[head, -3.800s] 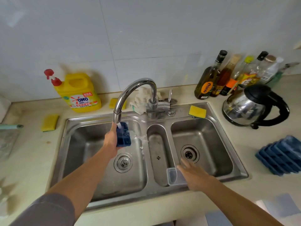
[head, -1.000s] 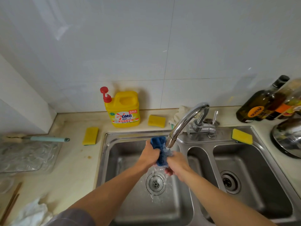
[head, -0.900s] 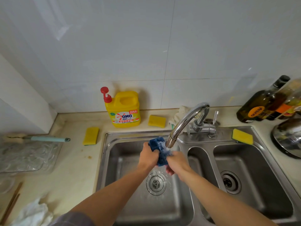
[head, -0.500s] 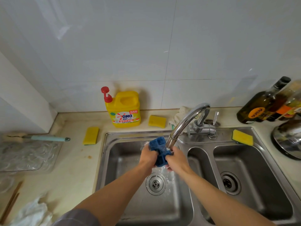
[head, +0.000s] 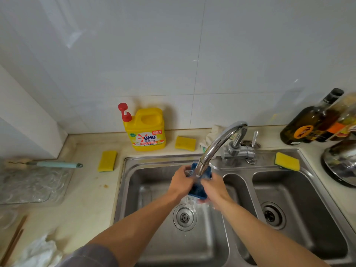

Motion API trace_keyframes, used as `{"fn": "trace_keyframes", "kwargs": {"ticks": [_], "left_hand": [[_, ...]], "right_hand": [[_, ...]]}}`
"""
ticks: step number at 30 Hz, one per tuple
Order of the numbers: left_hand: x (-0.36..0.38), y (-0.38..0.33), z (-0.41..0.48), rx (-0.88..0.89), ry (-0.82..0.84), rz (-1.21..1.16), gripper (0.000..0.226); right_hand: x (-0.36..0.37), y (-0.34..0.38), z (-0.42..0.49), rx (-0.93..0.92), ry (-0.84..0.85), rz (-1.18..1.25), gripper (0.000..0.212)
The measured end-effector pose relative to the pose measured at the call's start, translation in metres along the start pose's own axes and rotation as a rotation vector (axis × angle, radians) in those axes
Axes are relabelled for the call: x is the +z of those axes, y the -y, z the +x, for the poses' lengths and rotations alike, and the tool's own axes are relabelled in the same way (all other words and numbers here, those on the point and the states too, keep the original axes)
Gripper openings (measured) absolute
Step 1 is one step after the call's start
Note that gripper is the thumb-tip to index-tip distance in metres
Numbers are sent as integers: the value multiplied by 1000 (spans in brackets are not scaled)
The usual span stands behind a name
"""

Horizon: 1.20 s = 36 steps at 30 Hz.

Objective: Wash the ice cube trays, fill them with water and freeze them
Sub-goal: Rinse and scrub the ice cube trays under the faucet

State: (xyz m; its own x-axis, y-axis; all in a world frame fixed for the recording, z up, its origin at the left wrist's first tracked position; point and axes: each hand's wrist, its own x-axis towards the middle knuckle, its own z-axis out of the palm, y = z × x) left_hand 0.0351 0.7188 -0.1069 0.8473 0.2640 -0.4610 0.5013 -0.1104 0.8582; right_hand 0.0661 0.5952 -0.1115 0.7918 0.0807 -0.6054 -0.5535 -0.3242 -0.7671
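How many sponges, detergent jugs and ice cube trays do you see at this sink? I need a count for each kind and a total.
Yellow rectangular sponges: 3
Yellow plastic detergent jug with a red pump: 1
Blue plastic ice cube tray: 1
Total: 5

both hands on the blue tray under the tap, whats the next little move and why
Probably tilt the tray so the stream reaches the rest of it. The left hand and right hand grip it right under the tap, and water spills off its lower edge into the sink, so it looks mid-rinse.
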Motion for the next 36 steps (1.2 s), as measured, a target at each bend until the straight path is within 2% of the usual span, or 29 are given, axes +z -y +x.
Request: {"fn": "trace_keyframes", "kwargs": {"ticks": [3, 6, 8, 10, 13, 16, 18, 22, 24, 27, 30, 33, 36], "left_hand": [[5, 0, -9, -57, 70, -210, 33], [10, 6, -21, -69, 173, -347, 42], [8, 10, -20, -118, 154, -423, 44], [5, 9, -17, -129, 95, -351, 38], [-3, 9, -8, 10, 72, -78, 26], [-16, 5, 0, 74, 29, 12, 26], [-25, 3, 5, 72, 9, 50, 34], [-31, 3, 10, 78, 49, 42, 52], [-28, 2, 10, 70, 13, 39, 52], [-23, 1, 8, -44, -115, -101, 39], [-21, 6, 3, -234, -76, -138, 17], [-18, 6, -3, -365, 9, -158, 23], [-16, 3, 0, -379, -41, -152, 25]], "right_hand": [[-3, -2, 3, 39, -58, 110, 15], [-6, -3, 1, 48, -86, 217, 22], [-3, -4, -1, 20, -54, 201, 24], [0, -3, -4, -21, -13, 107, 19], [1, 1, -6, -88, 33, 45, 30], [-9, 6, -6, -110, 51, 11, 45], [-14, 9, -4, -103, 82, 7, 48], [-17, 10, 0, -53, 97, -61, 26], [-16, 6, 1, 0, 106, -47, 20], [-12, 3, 0, -2, 101, -75, 11], [-11, 4, -2, -78, 56, -176, 9], [-14, 6, -4, -106, 9, -178, 22], [-12, 6, -9, -212, 21, -270, 35]]}}
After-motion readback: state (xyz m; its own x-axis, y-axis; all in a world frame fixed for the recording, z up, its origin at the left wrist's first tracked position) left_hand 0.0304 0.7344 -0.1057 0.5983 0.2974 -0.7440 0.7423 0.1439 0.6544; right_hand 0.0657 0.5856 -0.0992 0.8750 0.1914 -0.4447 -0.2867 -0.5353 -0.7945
